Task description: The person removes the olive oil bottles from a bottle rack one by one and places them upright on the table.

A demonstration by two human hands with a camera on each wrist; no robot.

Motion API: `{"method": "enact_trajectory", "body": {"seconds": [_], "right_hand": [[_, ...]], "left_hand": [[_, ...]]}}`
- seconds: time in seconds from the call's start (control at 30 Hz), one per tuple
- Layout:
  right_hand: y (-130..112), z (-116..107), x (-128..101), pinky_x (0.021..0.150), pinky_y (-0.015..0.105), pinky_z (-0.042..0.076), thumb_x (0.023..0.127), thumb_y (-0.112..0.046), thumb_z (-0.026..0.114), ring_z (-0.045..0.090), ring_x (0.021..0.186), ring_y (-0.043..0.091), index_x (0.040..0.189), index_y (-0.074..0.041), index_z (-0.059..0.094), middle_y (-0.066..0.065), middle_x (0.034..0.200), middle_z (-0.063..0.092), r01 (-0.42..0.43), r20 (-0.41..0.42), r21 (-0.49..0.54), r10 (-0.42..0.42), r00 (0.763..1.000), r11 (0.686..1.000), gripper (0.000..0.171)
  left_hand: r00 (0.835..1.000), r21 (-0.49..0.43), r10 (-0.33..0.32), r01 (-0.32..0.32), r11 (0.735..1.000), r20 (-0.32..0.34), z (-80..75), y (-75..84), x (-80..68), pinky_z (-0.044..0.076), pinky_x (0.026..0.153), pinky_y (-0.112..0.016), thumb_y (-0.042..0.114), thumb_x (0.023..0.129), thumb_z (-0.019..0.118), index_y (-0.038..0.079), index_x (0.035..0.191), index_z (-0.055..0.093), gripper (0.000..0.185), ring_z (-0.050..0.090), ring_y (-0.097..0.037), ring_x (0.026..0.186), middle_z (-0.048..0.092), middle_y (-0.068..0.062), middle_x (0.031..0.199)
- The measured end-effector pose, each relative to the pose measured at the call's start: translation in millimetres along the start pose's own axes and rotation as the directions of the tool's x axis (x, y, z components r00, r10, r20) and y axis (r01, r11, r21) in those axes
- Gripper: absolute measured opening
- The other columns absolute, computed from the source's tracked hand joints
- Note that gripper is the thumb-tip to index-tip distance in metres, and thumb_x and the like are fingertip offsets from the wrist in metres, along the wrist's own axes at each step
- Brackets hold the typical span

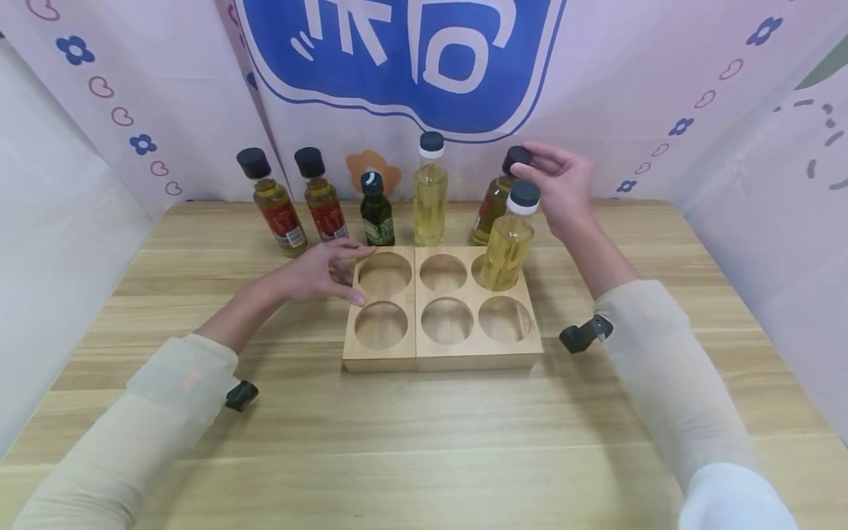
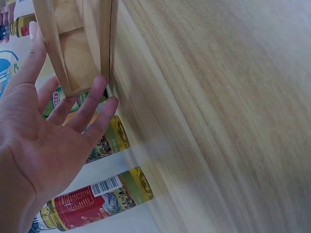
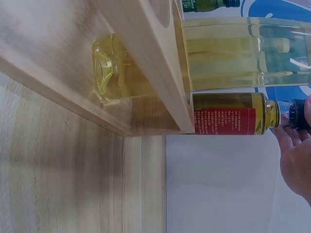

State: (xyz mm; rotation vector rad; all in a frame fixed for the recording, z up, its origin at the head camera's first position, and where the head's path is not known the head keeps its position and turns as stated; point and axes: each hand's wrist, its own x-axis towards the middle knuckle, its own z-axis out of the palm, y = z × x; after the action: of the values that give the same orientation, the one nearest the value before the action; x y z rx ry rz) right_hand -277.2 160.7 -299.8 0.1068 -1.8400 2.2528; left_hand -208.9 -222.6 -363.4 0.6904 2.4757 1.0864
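Observation:
A wooden rack (image 1: 397,353) with six round holes lies mid-table. A clear bottle of yellow oil (image 1: 506,246) stands in its back right hole, seen from below in the right wrist view (image 3: 116,73). Behind that corner stands an oil bottle with a red label (image 1: 490,210), (image 3: 228,114). My right hand (image 1: 530,163), (image 3: 294,145) pinches its black cap (image 3: 297,114). My left hand (image 1: 344,272), (image 2: 63,116) lies flat, straight fingers touching the rack's back left corner (image 2: 77,53).
Behind the rack stand two red-label bottles (image 1: 281,213), (image 1: 326,202), a dark green bottle (image 1: 376,213) and a tall clear bottle (image 1: 430,195). Printed cloth walls close the table at the back and both sides. Bare wooden table (image 1: 424,442) lies in front.

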Motion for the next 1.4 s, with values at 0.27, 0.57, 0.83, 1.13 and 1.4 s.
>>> {"method": "enact_trajectory", "body": {"seconds": [0.27, 0.57, 0.83, 1.13, 1.4], "right_hand": [[6.0, 2.4, 3.2, 0.09, 0.029, 0.062, 0.082, 0.014, 0.08, 0.077, 0.091, 0.015, 0.112, 0.002, 0.076, 0.015, 0.109, 0.077, -0.005, -0.004, 0.003, 0.005, 1.0, 1.0, 0.033], [5.0, 5.3, 5.1, 0.092, 0.029, 0.061, 0.082, 0.011, 0.082, 0.077, 0.096, 0.016, 0.122, 0.006, 0.071, 0.017, 0.115, 0.075, -0.048, -0.007, -0.031, 0.048, 0.999, 0.998, 0.041], [1.8, 10.3, 6.6, 0.091, 0.029, 0.062, 0.082, 0.008, 0.083, 0.077, 0.092, 0.015, 0.125, 0.007, 0.07, 0.014, 0.112, 0.077, -0.046, 0.045, -0.061, 0.049, 0.998, 0.997, 0.044], [4.2, 16.0, 11.3, 0.09, 0.03, 0.063, 0.082, 0.011, 0.082, 0.077, 0.091, 0.016, 0.118, 0.004, 0.074, 0.008, 0.105, 0.079, -0.07, 0.084, -0.006, 0.07, 0.994, 0.998, 0.038], [9.6, 15.4, 13.7, 0.097, 0.033, 0.06, 0.085, 0.007, 0.081, 0.076, 0.097, 0.016, 0.121, 0.001, 0.073, 0.013, 0.117, 0.077, -0.077, 0.092, -0.001, 0.077, 0.993, 0.997, 0.037]], "left_hand": [[1.0, -0.007, 0.011, -0.011, 1.0, -0.002, 0.7, 3.3, -0.2, 0.058, 0.101, -0.048, 0.013, 0.084, 0.088, 0.002, 0.157, 0.04, 0.088, 0.067, -0.038, 0.111, 0.027, -0.031, 0.162], [1.0, -0.004, 0.012, -0.012, 1.0, -0.001, 0.2, 3.4, -0.3, 0.058, 0.1, -0.048, 0.013, 0.084, 0.088, 0.002, 0.157, 0.041, 0.087, 0.067, -0.038, 0.111, 0.028, -0.03, 0.162], [1.0, -0.001, -0.003, 0.003, 1.0, 0.0, 0.4, 4.5, -1.2, 0.058, 0.1, -0.047, 0.015, 0.083, 0.089, 0.003, 0.157, 0.04, 0.089, 0.068, -0.04, 0.112, 0.025, -0.03, 0.163], [1.0, -0.019, 0.005, -0.005, 1.0, 0.0, 0.6, 4.4, -0.7, 0.057, 0.101, -0.048, 0.013, 0.085, 0.087, 0.002, 0.157, 0.04, 0.087, 0.067, -0.041, 0.113, 0.026, -0.031, 0.162], [1.0, -0.007, 0.008, -0.008, 1.0, 0.006, 0.6, 1.9, 0.3, 0.058, 0.101, -0.049, 0.015, 0.084, 0.088, 0.003, 0.157, 0.04, 0.089, 0.067, -0.042, 0.113, 0.025, -0.032, 0.163]]}}
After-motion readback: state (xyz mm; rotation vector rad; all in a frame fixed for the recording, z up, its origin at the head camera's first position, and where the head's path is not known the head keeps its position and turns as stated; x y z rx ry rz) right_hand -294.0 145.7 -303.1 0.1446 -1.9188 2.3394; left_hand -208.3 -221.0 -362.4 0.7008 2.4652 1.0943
